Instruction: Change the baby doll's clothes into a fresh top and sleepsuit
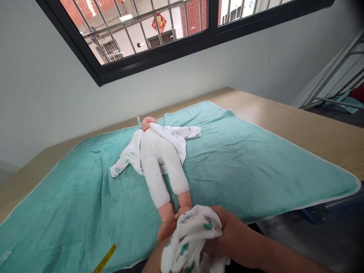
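A baby doll in a white body lies on its back on a teal towel, head toward the wall, an open white printed top spread under it. My right hand is closed around a bunched white printed garment right at the doll's feet. My left hand is almost wholly hidden behind that garment, beside the doll's left-side foot; its fingers do not show.
The towel covers a wooden table that stands against a grey wall under a barred window. A yellow label lies on the towel's near edge. Metal framing stands at the right; floor lies below the table's front edge.
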{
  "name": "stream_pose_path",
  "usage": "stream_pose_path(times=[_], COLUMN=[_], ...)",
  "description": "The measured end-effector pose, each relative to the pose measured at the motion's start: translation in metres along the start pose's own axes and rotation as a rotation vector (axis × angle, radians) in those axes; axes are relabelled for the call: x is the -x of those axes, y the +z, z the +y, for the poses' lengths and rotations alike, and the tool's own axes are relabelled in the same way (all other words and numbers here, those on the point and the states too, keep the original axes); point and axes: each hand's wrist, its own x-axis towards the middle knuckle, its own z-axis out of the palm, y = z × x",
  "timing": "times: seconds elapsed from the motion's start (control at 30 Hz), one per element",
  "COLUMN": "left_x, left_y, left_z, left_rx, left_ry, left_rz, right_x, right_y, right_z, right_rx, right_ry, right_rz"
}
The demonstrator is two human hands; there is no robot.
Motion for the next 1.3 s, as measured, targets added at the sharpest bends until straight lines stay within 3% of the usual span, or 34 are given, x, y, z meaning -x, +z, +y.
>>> stream_pose_path(times=[0.13,0.33,0.5,0.6,0.67,0.87,1.03,1.17,1.3], left_x=[-0.013,0.021,0.018,0.012,0.009,-0.008,-0.035,-0.043,-0.047], left_y=[0.006,0.013,0.012,0.012,0.013,0.008,-0.005,-0.005,-0.001], left_z=[0.009,0.04,0.057,0.061,0.062,0.064,0.068,0.074,0.08], left_rx=[-0.111,-0.618,-0.844,-0.745,-0.599,-0.276,-0.253,-0.166,-0.124], left_ry=[0.029,0.131,0.271,0.271,0.269,0.229,0.405,0.505,0.42], left_rz=[-0.01,0.181,0.149,0.104,0.067,0.116,0.043,0.179,0.211], right_x=[-0.009,-0.014,-0.02,-0.025,-0.027,-0.035,-0.048,-0.06,-0.075], right_y=[0.009,0.009,0.002,-0.004,-0.008,-0.013,-0.026,-0.045,-0.058], right_z=[0.006,0.008,0.009,0.009,0.007,-0.016,-0.047,-0.058,-0.063], right_rx=[0.035,0.303,0.605,0.817,0.834,0.547,0.48,0.389,0.404], right_ry=[-0.079,-0.184,-0.215,-0.249,-0.27,-0.355,-0.383,-0.312,-0.3], right_rz=[0.179,0.418,0.463,0.457,0.406,0.371,0.325,0.206,0.145])
